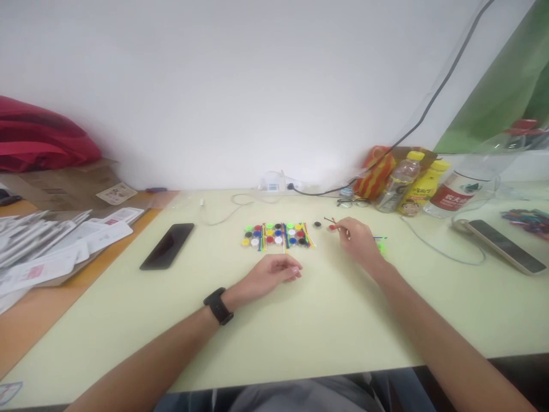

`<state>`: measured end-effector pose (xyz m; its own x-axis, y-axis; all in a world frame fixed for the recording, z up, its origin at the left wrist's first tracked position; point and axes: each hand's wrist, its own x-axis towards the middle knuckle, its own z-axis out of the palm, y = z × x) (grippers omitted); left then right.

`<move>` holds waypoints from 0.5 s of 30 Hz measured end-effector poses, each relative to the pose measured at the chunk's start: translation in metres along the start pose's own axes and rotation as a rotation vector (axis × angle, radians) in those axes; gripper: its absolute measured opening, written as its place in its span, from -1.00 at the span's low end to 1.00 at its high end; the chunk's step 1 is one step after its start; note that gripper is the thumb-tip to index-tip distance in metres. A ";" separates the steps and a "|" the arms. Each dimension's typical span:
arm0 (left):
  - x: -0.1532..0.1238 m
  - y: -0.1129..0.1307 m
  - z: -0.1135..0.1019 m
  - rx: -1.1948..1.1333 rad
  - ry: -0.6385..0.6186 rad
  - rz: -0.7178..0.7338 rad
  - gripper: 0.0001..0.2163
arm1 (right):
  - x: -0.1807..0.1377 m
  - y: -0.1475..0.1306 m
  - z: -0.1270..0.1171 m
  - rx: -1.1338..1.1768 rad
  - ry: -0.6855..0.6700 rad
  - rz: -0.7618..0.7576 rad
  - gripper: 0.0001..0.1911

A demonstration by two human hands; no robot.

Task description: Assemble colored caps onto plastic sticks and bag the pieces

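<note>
My right hand (355, 236) pinches a thin dark stick (329, 220) between thumb and fingertips, just above a small red disc (331, 228). A black disc (317, 224) lies slightly left of it. My left hand (278, 272) rests on the table, loosely curled, with nothing visible in it. Beyond it sit small coloured discs (270, 233) in rows, grouped into three blocks. Thin coloured sticks (285, 236) stand between the blocks and at the right end. Partly behind my right hand are bright green pieces (381, 248) and a blue stick (380, 237).
A black phone (167, 246) lies left on the pale table (257, 343). Bottles (398, 183), glasses (352, 202) and a large water jug (457, 191) stand along the back right. Further right are another phone-like device (506, 246) and a multicoloured pile (527, 222). White packets (47, 246) cover the left side.
</note>
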<state>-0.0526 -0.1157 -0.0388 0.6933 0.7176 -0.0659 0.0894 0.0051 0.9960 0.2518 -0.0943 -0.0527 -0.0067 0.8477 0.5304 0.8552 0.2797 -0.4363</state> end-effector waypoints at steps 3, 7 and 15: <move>0.000 0.001 0.000 0.006 -0.001 0.001 -0.67 | -0.002 -0.001 0.009 0.035 -0.055 -0.005 -0.68; 0.000 0.001 0.000 0.014 -0.005 0.004 -0.67 | -0.003 0.001 0.016 0.007 -0.088 0.001 -0.68; -0.001 0.003 0.001 0.009 0.005 -0.001 -0.67 | 0.000 -0.005 0.009 0.034 -0.101 0.011 -0.77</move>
<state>-0.0521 -0.1171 -0.0355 0.6893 0.7214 -0.0663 0.0960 -0.0003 0.9954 0.2431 -0.0915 -0.0575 -0.0508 0.8916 0.4499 0.8377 0.2833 -0.4669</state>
